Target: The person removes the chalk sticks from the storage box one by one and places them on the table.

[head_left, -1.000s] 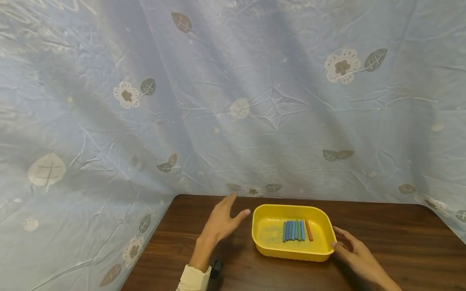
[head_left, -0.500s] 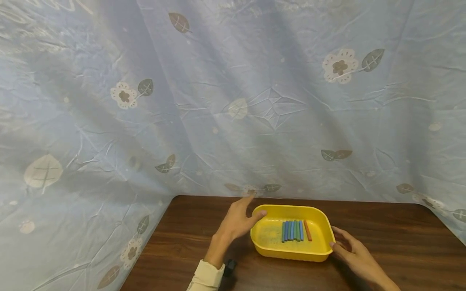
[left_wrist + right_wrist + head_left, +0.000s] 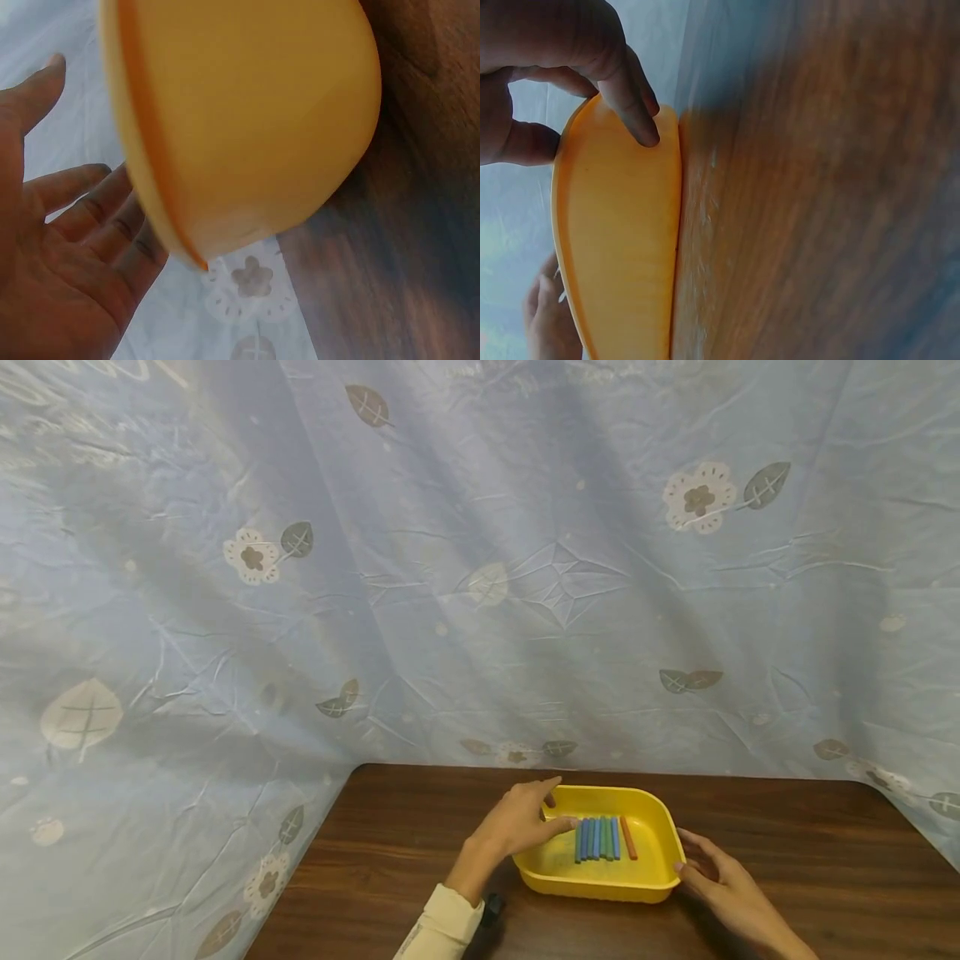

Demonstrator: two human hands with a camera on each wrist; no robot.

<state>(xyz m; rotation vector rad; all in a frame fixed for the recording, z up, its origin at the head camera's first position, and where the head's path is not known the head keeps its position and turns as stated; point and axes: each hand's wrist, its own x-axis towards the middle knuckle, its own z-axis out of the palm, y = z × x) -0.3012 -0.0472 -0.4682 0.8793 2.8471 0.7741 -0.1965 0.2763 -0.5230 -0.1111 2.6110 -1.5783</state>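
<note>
A yellow plastic tray [image 3: 600, 890] rests on the table, and a row of blue and green chalk sticks [image 3: 597, 839] lies inside it. One orange-red stick [image 3: 628, 838] lies slightly apart at the row's right end. My left hand [image 3: 517, 818] reaches over the tray's left side with thumb and fingers spread, the thumb tip close to the leftmost stick. In the left wrist view its fingers [image 3: 97, 206] extend past the rim and are partly hidden by it. At the tray's right end my right hand [image 3: 570, 45] grips it, thumb at the rim and fingers against the outer wall.
The dark wooden table [image 3: 810, 852] extends on both sides of the tray. A pale blue patterned cloth [image 3: 465, 568] hangs behind the table and along its left side. A small black object [image 3: 491, 910] is at my left wrist.
My left hand has moved right, from beside the tray to over its left part. The right hand stays on the tray's right end, and the sticks keep their row.
</note>
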